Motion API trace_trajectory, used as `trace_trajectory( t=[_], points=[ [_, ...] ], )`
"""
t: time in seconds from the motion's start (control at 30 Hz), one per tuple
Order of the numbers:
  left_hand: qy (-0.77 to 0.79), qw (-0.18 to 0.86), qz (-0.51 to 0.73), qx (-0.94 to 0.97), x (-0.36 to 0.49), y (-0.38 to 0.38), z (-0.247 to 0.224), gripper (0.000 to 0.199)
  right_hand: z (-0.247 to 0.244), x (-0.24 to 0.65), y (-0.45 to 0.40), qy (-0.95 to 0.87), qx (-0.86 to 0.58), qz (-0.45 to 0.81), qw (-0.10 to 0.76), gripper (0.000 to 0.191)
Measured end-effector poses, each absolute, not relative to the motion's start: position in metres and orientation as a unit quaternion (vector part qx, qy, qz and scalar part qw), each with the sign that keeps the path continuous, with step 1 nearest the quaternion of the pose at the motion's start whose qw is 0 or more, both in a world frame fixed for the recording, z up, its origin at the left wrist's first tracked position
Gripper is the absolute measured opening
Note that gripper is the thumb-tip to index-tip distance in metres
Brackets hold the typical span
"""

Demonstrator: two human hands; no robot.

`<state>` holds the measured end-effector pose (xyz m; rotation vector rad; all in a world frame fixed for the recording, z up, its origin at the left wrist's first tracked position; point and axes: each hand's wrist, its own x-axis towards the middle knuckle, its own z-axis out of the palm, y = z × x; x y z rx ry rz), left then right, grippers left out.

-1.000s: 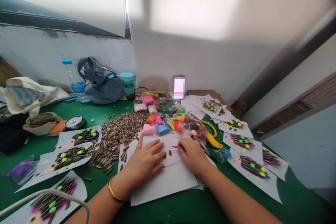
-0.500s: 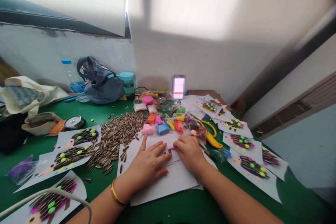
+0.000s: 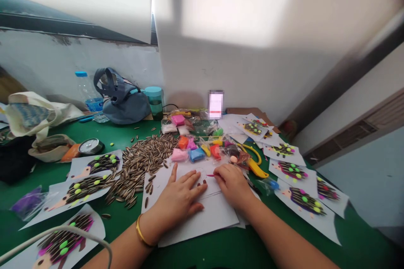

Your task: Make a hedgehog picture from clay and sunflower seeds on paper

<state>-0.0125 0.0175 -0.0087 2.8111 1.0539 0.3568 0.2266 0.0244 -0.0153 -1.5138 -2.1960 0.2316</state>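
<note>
My left hand [image 3: 181, 196] lies on the white paper [image 3: 217, 212] with its fingers spread, wearing a gold bangle [image 3: 139, 232]. Close by its fingertips, two small brown pieces [image 3: 202, 183] rest on the sheet, below a faint drawn outline. My right hand [image 3: 233, 185] is closed in a pinch on a thin magenta strip [image 3: 211, 175], whose end points left toward the outline. Whether the strip is clay or a tool I cannot tell. Sunflower seeds [image 3: 143, 164] are heaped left of the paper, and a few lie on its left edge.
Bagged coloured clay [image 3: 196, 155] lies beyond the paper, with a yellow-handled tool [image 3: 258, 169] to its right. Seed hedgehog pictures [image 3: 307, 201] line both sides. A round tin [image 3: 91, 147], blue bag [image 3: 126, 103], teal-lidded cup [image 3: 154, 103] and phone [image 3: 216, 105] stand farther back.
My right hand has drawn slightly right, and the magenta strip at its fingertips now shows clearly. My left hand has stayed flat on the paper.
</note>
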Motion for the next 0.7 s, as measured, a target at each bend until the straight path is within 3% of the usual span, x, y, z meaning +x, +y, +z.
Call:
trace_trajectory(
  t=[0.5,0.7],
  points=[
    [0.366,0.100,0.140,0.915,-0.004,0.007,-0.001,0.067,-0.014,0.230,0.026,-0.803,-0.570,-0.031,0.172,0.012],
    [0.449,0.021,0.190,0.873,-0.027,0.030,0.003,0.028,-0.012,0.229,0.024,-0.796,-0.569,-0.062,0.196,0.015]
  ],
)
